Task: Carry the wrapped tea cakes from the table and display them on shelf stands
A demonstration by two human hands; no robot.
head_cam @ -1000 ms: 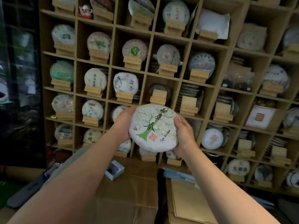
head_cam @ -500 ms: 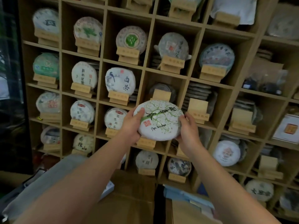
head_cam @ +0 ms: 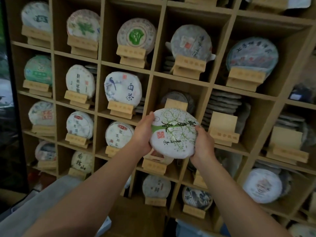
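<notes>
White paper with a green tree print wraps the tea cake (head_cam: 173, 133) that we hold in front of the shelf (head_cam: 210, 86). Our left hand (head_cam: 142, 134) grips its left edge, with fingers curled around the rim and the thumb on the front. Our right hand (head_cam: 202, 144) grips the lower right edge in the same way. The tea cake lies between both hands, turned sideways, so the tree trunk points to the left, and its face is tilted up toward us.

Directly behind the tea cake there is a compartment with an empty wooden stand (head_cam: 176, 105) at the front and a dark cake (head_cam: 177, 98) behind it. The top of the tea cake covers the lower part of this stand. In the next compartment to the right we see another empty stand (head_cam: 223, 128) and a pile of flat dark cakes (head_cam: 224, 102) behind it. One more empty stand (head_cam: 287, 144) is further right.

To the left, a white cake with a bird print (head_cam: 123, 88) stands upright on its stand. Above the held tea cake, a cake with a red seal (head_cam: 190, 41) leans on a stand, and beside it a cake with a green emblem (head_cam: 136, 35) does the same. Under our hands, a stand (head_cam: 154, 165) is partly hidden by the tea cake and the left wrist; we cannot tell clearly what sits on it. Most other compartments hold one wrapped cake each, upright on a wooden stand.
</notes>
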